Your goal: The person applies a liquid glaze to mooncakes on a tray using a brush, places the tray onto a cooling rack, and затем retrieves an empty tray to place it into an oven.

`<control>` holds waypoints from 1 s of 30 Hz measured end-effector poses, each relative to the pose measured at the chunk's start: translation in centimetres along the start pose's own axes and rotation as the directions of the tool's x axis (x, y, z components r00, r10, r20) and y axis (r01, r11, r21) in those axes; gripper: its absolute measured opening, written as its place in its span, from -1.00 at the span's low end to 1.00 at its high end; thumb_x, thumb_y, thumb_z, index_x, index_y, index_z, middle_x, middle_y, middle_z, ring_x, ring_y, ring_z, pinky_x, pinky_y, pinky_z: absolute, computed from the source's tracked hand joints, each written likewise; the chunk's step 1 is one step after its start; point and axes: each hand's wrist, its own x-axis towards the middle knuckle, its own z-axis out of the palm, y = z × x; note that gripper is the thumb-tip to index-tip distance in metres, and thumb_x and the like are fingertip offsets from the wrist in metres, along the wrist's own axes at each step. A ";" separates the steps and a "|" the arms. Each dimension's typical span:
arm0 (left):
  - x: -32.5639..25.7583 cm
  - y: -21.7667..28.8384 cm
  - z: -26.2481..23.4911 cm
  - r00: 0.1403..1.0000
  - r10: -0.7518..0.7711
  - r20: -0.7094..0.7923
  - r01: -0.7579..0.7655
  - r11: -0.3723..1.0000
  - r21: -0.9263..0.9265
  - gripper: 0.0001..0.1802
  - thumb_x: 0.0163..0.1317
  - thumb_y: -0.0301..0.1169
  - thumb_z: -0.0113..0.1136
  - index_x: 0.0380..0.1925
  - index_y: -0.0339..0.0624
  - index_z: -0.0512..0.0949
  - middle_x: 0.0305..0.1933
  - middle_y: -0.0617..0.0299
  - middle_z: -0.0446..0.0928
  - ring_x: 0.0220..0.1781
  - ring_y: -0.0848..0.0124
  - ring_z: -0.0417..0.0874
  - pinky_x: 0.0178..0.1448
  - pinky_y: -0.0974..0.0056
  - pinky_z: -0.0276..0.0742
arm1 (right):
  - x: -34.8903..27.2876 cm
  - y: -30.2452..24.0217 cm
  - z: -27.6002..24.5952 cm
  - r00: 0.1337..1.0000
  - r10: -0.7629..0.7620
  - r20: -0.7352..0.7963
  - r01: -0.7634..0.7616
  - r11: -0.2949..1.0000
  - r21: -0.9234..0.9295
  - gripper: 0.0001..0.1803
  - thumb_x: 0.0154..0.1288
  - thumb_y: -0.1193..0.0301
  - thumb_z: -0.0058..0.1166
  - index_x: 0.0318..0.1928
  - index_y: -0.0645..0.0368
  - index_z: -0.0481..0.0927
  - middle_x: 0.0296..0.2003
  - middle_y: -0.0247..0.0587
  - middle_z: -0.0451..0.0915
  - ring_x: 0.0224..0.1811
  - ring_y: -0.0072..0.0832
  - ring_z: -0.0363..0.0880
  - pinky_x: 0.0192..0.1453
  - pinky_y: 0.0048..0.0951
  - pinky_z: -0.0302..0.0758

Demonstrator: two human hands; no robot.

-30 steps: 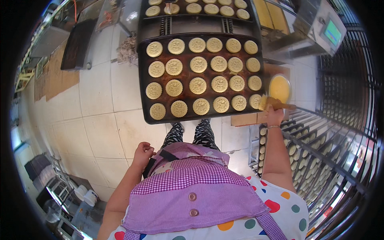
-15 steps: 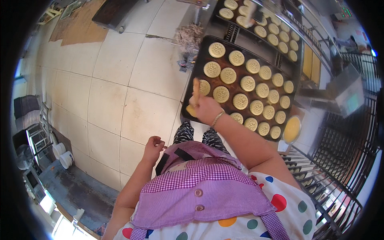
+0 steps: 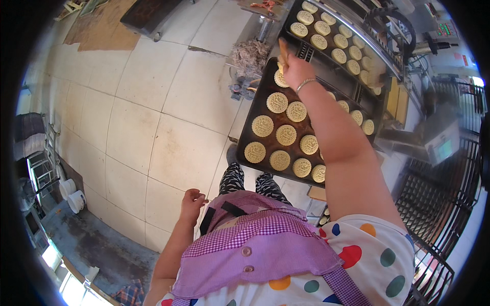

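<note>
Right hand (image 3: 296,69) grip clamped on a tan tool (image 3: 282,51) over the far-corner biscuit (image 3: 280,79) of the dark tray (image 3: 255,109) — best kept low, clear of neighbouring biscuits — left hand (image 3: 191,204) loosely curled, empty.

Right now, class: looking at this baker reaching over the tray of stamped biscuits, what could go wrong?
1. The right hand holds a brush at the dark tray's far corner, and the forearm stretches low over the biscuits; it might smudge their stamped tops.
2. The left hand rests by the apron, so nothing steadies the tray.
</note>
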 end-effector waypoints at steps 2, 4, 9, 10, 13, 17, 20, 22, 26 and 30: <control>0.3 0.5 1.1 0.999 -0.001 0.033 0.001 1.000 0.017 -0.67 0.17 -0.50 0.11 -0.07 -0.27 0.31 -0.21 0.11 0.50 -0.27 0.36 0.62 -0.20 0.33 0.49 | -3.7 -2.1 1.0 1.000 0.000 0.020 -0.002 0.992 0.130 -0.81 0.17 0.33 -0.05 -0.32 0.20 0.45 -0.48 0.05 0.57 -0.43 0.01 0.55 -0.33 -0.02 0.47; 0.9 0.8 2.3 0.996 -0.006 0.088 0.000 0.997 0.072 -0.68 0.17 -0.50 0.11 -0.07 -0.29 0.32 -0.20 0.10 0.50 -0.25 0.36 0.61 -0.20 0.33 0.49 | -11.7 -3.9 4.5 0.989 -0.051 0.140 -0.004 0.930 0.366 -0.77 0.22 0.28 -0.09 -0.29 0.19 0.45 -0.45 0.08 0.56 -0.36 0.01 0.55 -0.31 -0.01 0.46; 3.7 3.3 6.5 0.976 0.171 0.132 -0.199 0.949 0.245 -0.66 0.19 -0.47 0.10 -0.04 -0.31 0.38 -0.14 0.10 0.52 -0.22 0.39 0.59 -0.16 0.35 0.48 | -21.9 -6.9 1.6 0.889 -0.165 0.427 -0.068 0.874 0.481 -0.73 0.20 0.25 -0.04 -0.19 0.14 0.52 -0.42 0.08 0.57 -0.31 -0.01 0.56 -0.23 -0.11 0.49; 4.3 4.0 7.5 0.961 0.240 0.139 -0.270 0.925 0.268 -0.64 0.20 -0.46 0.09 0.00 -0.30 0.38 -0.14 0.11 0.52 -0.21 0.40 0.58 -0.15 0.35 0.48 | -19.7 -5.1 1.4 0.934 -0.032 0.355 -0.143 0.878 0.456 -0.73 0.20 0.26 -0.03 -0.18 0.15 0.52 -0.40 0.08 0.58 -0.30 -0.01 0.56 -0.22 -0.10 0.49; 6.3 5.9 10.5 0.918 0.363 0.161 -0.396 0.858 0.326 -0.60 0.22 -0.43 0.07 0.08 -0.26 0.38 -0.12 0.14 0.53 -0.20 0.43 0.55 -0.14 0.35 0.47 | -11.5 3.7 -0.3 0.945 0.281 0.170 -0.322 0.894 0.313 -0.73 0.20 0.29 -0.01 -0.14 0.17 0.50 -0.37 0.10 0.58 -0.30 0.00 0.56 -0.22 -0.07 0.48; 8.1 7.6 12.9 0.876 0.447 0.181 -0.475 0.731 0.490 -0.59 0.23 -0.41 0.05 0.10 -0.23 0.40 -0.14 0.12 0.53 -0.21 0.42 0.53 -0.13 0.34 0.46 | -12.4 5.8 -2.8 0.921 0.362 0.144 -0.388 0.883 0.264 -0.68 0.26 0.21 -0.10 -0.22 0.23 0.50 -0.40 0.15 0.57 -0.30 0.01 0.55 -0.21 -0.06 0.48; 8.4 8.3 13.1 0.868 0.478 0.136 -0.468 0.693 0.549 -0.65 0.22 -0.41 0.04 0.01 -0.23 0.49 -0.16 0.05 0.57 -0.15 0.34 0.58 -0.06 0.30 0.47 | -22.4 4.1 1.6 0.921 0.158 0.357 -0.289 0.891 0.351 -0.67 0.22 0.19 -0.07 -0.28 0.21 0.56 -0.43 0.16 0.56 -0.32 0.04 0.55 -0.24 -0.05 0.49; 8.5 8.5 13.0 0.863 0.485 0.139 -0.461 0.648 0.606 -0.67 0.21 -0.42 0.05 -0.01 -0.24 0.51 -0.18 0.06 0.58 -0.14 0.34 0.58 -0.04 0.30 0.46 | -29.0 2.7 1.4 0.949 0.006 0.316 -0.189 0.812 0.553 -0.72 0.20 0.22 -0.02 -0.21 0.15 0.56 -0.40 0.12 0.57 -0.29 0.02 0.55 -0.20 -0.09 0.49; 9.2 7.9 12.7 0.863 0.492 0.115 -0.448 0.639 0.625 -0.68 0.21 -0.44 0.07 -0.03 -0.21 0.53 -0.20 0.04 0.58 -0.18 0.32 0.59 -0.05 0.30 0.49 | -29.9 13.2 1.0 0.978 0.208 -0.022 -0.169 0.847 0.504 -0.66 0.21 0.23 0.01 -0.04 0.08 0.53 -0.24 0.09 0.57 -0.15 -0.01 0.54 -0.09 -0.17 0.48; 9.5 8.3 13.3 0.900 0.430 0.070 -0.378 0.691 0.616 -0.66 0.22 -0.47 0.06 0.00 -0.29 0.49 -0.10 0.01 0.57 -0.08 0.32 0.59 0.03 0.31 0.46 | -26.5 27.8 -6.0 0.776 0.629 -0.043 -0.561 0.720 0.408 -0.66 0.18 0.27 0.10 -0.13 0.27 0.55 -0.20 0.09 0.59 -0.17 -0.18 0.60 -0.17 -0.27 0.50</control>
